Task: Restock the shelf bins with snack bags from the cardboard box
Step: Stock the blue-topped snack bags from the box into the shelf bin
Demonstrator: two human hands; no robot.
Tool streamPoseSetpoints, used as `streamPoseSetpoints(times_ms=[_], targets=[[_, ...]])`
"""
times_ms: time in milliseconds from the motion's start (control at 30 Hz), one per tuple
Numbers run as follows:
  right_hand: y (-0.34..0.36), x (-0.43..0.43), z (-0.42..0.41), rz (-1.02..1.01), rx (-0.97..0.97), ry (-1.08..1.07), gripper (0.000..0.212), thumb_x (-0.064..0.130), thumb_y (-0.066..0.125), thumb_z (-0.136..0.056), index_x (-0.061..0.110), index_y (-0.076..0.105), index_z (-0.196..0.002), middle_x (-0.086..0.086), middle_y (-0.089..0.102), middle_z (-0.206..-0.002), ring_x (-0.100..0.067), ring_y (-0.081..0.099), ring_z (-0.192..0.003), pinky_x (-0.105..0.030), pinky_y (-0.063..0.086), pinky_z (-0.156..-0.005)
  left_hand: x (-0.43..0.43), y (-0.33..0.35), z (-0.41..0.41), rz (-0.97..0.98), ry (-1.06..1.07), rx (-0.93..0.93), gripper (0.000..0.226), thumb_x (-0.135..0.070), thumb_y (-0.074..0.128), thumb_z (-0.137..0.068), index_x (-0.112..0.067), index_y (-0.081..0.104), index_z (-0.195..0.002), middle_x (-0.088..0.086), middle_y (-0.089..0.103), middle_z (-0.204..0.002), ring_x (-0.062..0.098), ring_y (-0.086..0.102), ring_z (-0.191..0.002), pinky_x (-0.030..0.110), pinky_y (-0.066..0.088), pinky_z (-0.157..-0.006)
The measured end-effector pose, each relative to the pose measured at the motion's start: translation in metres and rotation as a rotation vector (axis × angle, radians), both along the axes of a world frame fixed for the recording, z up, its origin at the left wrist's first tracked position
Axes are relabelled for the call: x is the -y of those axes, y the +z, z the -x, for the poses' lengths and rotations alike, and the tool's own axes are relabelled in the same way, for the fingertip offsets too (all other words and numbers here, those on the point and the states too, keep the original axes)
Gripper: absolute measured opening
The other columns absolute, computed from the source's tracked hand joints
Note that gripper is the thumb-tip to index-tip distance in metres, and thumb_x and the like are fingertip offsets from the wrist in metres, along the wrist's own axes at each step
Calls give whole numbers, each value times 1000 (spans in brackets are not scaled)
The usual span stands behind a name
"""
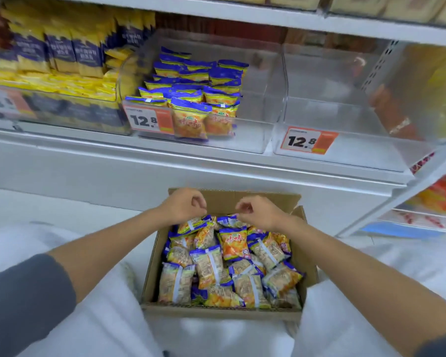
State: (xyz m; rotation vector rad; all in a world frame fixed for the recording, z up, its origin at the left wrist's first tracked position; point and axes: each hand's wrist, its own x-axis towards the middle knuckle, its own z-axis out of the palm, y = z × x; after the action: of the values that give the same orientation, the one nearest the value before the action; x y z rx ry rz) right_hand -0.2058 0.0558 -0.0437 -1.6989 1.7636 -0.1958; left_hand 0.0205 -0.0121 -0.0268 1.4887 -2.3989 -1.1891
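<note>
Your left hand and right hand were over the far end of the box, both with fingers curled at the top edges of the bags. I cannot tell if they pinched a bag or only touched it. The box, full of bags, stood between your legs. On the shelf above, the middle bin held bags of the same kind on its left side; the right bin stood just beside it.
</note>
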Motion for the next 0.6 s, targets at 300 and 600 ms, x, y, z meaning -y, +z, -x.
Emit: streamPoseSetpoints(times_ms=[300, 600], targets=[[-99, -1, 2, 19, -148, -105, 51, 31, 64, -92, 17, 49, -139, -6, 54, -135, -25, 45, -130, -40, 36, -110, 5, -33, 10, -20, -87, 107, 17, -23, 69, -88, -17, 69, -103, -18, 56, -83, -4, 52, -74, 16, 42, -69], [-15, -4, -1, 293, 17, -293, 27, 37, 62, -92, 11, 69, -89, 0, 69, -76, -14, 64, -70, -33, 54, -68, -9, -23, 19, -34, -20, 21, 56, -29, 73, -85, -19, 52, -136, -4, 54, -132, 13, 60, -109, 25, 47, -90]])
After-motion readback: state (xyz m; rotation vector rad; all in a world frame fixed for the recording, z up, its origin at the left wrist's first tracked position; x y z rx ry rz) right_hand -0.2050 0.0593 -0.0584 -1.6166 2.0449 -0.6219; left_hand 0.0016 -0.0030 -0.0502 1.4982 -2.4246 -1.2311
